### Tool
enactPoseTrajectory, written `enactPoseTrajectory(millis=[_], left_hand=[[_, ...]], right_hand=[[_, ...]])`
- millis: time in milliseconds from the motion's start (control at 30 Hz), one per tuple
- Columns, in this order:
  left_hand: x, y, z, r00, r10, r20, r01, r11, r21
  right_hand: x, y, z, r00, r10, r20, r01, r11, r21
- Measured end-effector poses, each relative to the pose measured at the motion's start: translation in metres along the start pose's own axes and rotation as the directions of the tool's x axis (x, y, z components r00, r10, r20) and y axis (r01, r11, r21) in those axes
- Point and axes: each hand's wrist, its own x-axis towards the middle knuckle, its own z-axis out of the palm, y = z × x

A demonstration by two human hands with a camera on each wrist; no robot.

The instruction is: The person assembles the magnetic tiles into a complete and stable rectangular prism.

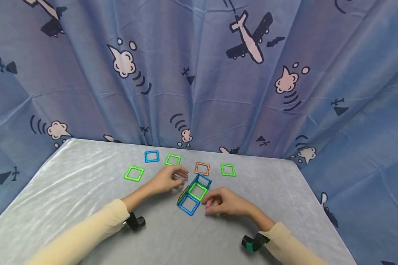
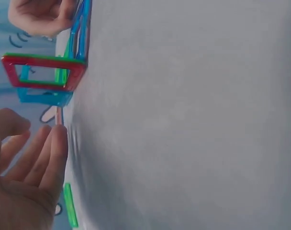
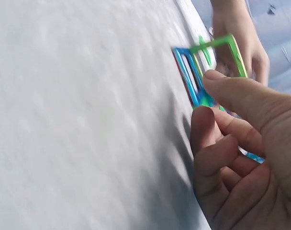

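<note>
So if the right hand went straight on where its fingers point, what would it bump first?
Probably the joined square frames, around where green meets blue. The right hand looks so close it may be touching them; depth is hard to tell.

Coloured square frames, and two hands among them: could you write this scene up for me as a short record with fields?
Joined frames: blue, green and red showing
Loose frames: blue frame, orange frame, three green frames
Left hand: relaxed, holding nothing
Right hand: at the joined frames; grip unclear
Table: pale grey cover
Curtain: blue, printed with aeroplanes
</note>
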Motion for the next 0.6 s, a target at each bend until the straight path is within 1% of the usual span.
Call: enactPoseTrajectory(millis=[100, 167, 233, 300, 400, 600], left_hand=[[-0.016, 0.001, -0.008, 0.999, -0.018, -0.029, 0.017, 0.999, -0.030], [-0.027, 0.003, -0.011, 0.999, -0.015, -0.036, 0.014, 0.999, -0.042], [-0.038, 0.007, -0.012, 0.999, -0.010, -0.035, 0.009, 1.000, -0.027], [-0.046, 0.011, -0.011, 1.000, 0.007, -0.020, -0.007, 1.000, 0.003], [-0.052, 0.015, -0.007, 1.000, 0.030, -0.004, -0.030, 0.999, 0.043], [-0.055, 0.016, 0.003, 0.999, 0.031, 0.006, -0.032, 0.998, 0.046]], right_hand=[[-0.002, 0.005, -0.011, 0.998, -0.003, -0.056, 0.001, 1.000, -0.025], [-0.003, 0.008, -0.019, 0.994, -0.008, -0.106, 0.003, 0.999, -0.045], [-0.004, 0.011, -0.027, 0.987, -0.013, -0.161, 0.003, 0.998, -0.063], [-0.003, 0.012, -0.033, 0.978, -0.026, -0.206, 0.011, 0.997, -0.072], [0.000, 0.015, -0.039, 0.968, -0.041, -0.247, 0.024, 0.997, -0.071], [0.010, 0.018, -0.040, 0.958, -0.094, -0.269, 0.082, 0.995, -0.055]])
